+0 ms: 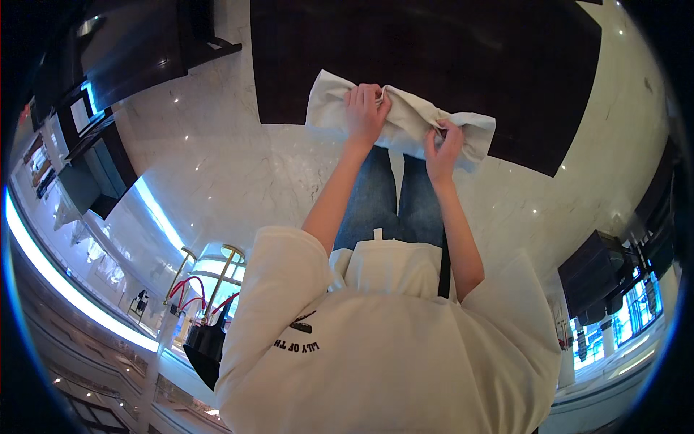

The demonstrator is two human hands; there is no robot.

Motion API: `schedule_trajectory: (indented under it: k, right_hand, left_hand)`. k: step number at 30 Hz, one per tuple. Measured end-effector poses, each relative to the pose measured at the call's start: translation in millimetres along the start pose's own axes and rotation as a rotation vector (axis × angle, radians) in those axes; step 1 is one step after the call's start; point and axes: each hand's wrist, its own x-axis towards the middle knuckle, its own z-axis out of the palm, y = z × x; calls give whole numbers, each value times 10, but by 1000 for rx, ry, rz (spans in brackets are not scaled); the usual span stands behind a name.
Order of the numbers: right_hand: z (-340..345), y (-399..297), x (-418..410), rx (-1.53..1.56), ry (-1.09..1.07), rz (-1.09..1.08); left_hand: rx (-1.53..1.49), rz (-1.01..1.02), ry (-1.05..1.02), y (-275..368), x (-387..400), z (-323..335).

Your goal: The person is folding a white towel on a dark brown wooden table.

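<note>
A cream-white fabric cloth [407,106], folded into a long bunched strip, is stretched between both hands at the near edge of a dark tabletop [428,49]. Its ends stick out past each hand. With thumb and fingers, my left hand [366,111] pinches a raised fold near the middle of the strip. Farther right, my right hand [445,146] grips another gathered fold, its fingers partly tucked into the fabric. Below the cloth show blue jeans [366,200] and a cream short-sleeved shirt [396,358] with a small dark print.
Pale marble floor [249,179] surrounds the table. Dark glossy furniture [135,54] stands at upper left, with a dark open-fronted piece [97,173] below it. Brass posts [219,279] with red cords [190,287] are at lower left. A dark chair-like piece [591,271] stands at right.
</note>
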Motion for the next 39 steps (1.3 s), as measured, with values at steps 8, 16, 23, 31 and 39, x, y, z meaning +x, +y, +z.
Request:
schedule_trajectory:
  k: [8, 16, 23, 31, 39]
  right_hand:
    - [75, 105, 123, -15, 78, -31]
    - [170, 58, 669, -162, 169, -80]
    - [314, 50, 1304, -172, 236, -127]
    - [517, -114, 2248, -268, 284, -263]
    - [645, -479, 2742, -269, 284, -233]
  left_hand:
    - [-55, 16, 28, -29, 47, 0]
    - [-14, 29, 112, -33, 461, 139]
    - [32, 87, 170, -138, 1046, 248]
    - [27, 142, 209, -276, 1822, 301]
    - [132, 166, 190, -423, 2392, 352]
